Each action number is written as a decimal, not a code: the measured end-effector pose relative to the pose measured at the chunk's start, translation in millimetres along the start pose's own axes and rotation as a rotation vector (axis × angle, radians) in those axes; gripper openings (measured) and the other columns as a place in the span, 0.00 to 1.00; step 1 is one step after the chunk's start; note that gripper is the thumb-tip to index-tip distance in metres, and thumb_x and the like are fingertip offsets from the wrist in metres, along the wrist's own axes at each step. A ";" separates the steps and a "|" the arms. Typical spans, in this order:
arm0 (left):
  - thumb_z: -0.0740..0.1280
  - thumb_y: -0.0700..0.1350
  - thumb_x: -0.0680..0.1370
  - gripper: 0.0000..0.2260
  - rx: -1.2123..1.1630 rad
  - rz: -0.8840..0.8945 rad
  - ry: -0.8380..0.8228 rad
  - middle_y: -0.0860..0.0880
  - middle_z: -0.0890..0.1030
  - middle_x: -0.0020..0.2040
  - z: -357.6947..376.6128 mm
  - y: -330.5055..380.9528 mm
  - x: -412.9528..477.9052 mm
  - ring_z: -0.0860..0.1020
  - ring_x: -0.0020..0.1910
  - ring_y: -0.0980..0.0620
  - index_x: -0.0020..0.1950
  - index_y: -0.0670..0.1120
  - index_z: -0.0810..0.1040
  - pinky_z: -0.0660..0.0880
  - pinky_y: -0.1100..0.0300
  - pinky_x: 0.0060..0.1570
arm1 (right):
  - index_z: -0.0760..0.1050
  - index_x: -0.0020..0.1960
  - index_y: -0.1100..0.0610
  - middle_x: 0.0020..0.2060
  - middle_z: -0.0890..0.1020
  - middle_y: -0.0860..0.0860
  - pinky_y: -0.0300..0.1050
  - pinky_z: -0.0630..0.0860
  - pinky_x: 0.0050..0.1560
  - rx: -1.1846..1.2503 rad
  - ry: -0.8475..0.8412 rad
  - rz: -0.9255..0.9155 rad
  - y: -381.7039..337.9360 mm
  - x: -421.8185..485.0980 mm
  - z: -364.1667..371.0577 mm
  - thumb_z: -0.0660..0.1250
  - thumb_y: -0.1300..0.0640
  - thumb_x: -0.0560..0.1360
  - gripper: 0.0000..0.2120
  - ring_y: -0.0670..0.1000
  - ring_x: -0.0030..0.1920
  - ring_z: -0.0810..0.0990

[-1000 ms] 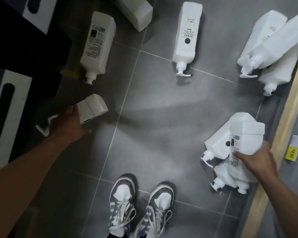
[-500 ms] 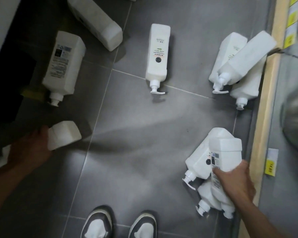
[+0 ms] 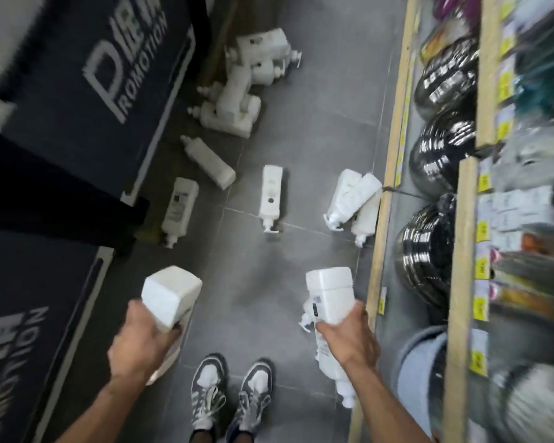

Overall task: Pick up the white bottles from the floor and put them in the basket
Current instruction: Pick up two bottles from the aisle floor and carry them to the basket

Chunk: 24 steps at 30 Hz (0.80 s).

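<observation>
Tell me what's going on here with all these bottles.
A person stands in a shop aisle, collecting white bottles. The left hand grips a square-based bottle, the right hand a labelled bottle, both held base up. Many more lie on the grey floor, including a lone bottle ahead and a pile farther off. No basket is in view.

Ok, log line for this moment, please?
left hand grips white bottle | right hand grips second white bottle | more bottles lying on floor | basket not in view
</observation>
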<state>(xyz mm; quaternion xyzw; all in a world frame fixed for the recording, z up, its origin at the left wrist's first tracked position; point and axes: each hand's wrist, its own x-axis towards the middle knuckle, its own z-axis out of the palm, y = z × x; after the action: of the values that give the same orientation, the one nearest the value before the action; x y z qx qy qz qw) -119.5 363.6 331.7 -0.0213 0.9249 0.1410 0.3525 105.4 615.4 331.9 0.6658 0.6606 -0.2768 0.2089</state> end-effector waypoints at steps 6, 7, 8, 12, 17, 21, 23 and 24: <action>0.79 0.54 0.69 0.31 -0.296 -0.011 -0.032 0.47 0.77 0.50 -119.9 20.4 -160.6 0.79 0.54 0.35 0.55 0.55 0.57 0.72 0.47 0.48 | 0.62 0.66 0.52 0.62 0.78 0.52 0.47 0.70 0.45 -0.054 -0.029 -0.180 -48.7 -169.8 -119.4 0.73 0.40 0.64 0.37 0.60 0.56 0.80; 0.79 0.53 0.69 0.31 -0.330 -0.007 -0.029 0.47 0.77 0.51 -129.3 22.0 -174.0 0.78 0.55 0.35 0.56 0.54 0.58 0.73 0.47 0.49 | 0.62 0.65 0.52 0.61 0.78 0.52 0.47 0.70 0.44 -0.060 -0.024 -0.206 -52.7 -186.6 -128.6 0.73 0.41 0.64 0.36 0.60 0.55 0.81; 0.80 0.53 0.68 0.31 -0.376 0.003 -0.012 0.46 0.78 0.52 -146.5 22.8 -192.4 0.78 0.55 0.36 0.57 0.53 0.59 0.74 0.46 0.51 | 0.63 0.64 0.52 0.60 0.79 0.52 0.48 0.71 0.44 -0.057 -0.013 -0.238 -56.9 -211.0 -143.2 0.73 0.41 0.63 0.35 0.60 0.54 0.81; 0.81 0.53 0.67 0.33 -0.466 0.075 0.062 0.49 0.78 0.52 -213.3 6.9 -255.5 0.79 0.55 0.39 0.60 0.50 0.62 0.75 0.45 0.55 | 0.65 0.63 0.49 0.60 0.79 0.50 0.50 0.75 0.49 -0.053 0.040 -0.386 -66.0 -305.8 -190.5 0.74 0.43 0.64 0.33 0.60 0.55 0.81; 0.82 0.54 0.64 0.33 -0.450 0.177 0.087 0.52 0.79 0.52 -271.0 -28.2 -293.2 0.79 0.50 0.44 0.59 0.52 0.64 0.76 0.46 0.51 | 0.64 0.60 0.46 0.58 0.79 0.48 0.49 0.74 0.45 -0.066 0.103 -0.539 -71.4 -377.6 -217.5 0.73 0.41 0.63 0.31 0.60 0.52 0.81; 0.82 0.54 0.64 0.32 -0.482 0.208 0.122 0.53 0.80 0.52 -301.2 -57.5 -315.9 0.79 0.49 0.47 0.59 0.53 0.66 0.76 0.47 0.50 | 0.65 0.61 0.42 0.51 0.80 0.43 0.51 0.78 0.49 0.064 0.088 -0.584 -74.5 -410.3 -222.1 0.74 0.41 0.59 0.33 0.56 0.49 0.80; 0.81 0.56 0.63 0.31 -0.507 0.188 0.153 0.56 0.81 0.49 -309.3 -73.1 -330.7 0.80 0.47 0.49 0.57 0.56 0.66 0.78 0.48 0.49 | 0.66 0.60 0.40 0.49 0.81 0.41 0.51 0.78 0.50 0.170 0.081 -0.590 -70.1 -424.0 -221.5 0.76 0.42 0.59 0.33 0.53 0.47 0.81; 0.81 0.57 0.62 0.31 -0.512 0.171 0.172 0.57 0.81 0.48 -311.7 -81.1 -337.7 0.81 0.46 0.50 0.56 0.57 0.66 0.78 0.48 0.49 | 0.65 0.59 0.39 0.48 0.81 0.40 0.50 0.78 0.50 0.193 0.075 -0.596 -68.7 -429.0 -221.6 0.77 0.43 0.59 0.32 0.52 0.46 0.81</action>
<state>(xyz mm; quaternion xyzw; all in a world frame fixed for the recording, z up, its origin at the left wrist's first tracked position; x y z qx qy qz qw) -56.2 179.6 755.8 -0.0433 0.8840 0.3972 0.2427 68.7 433.1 782.8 0.4693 0.8046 -0.3626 0.0300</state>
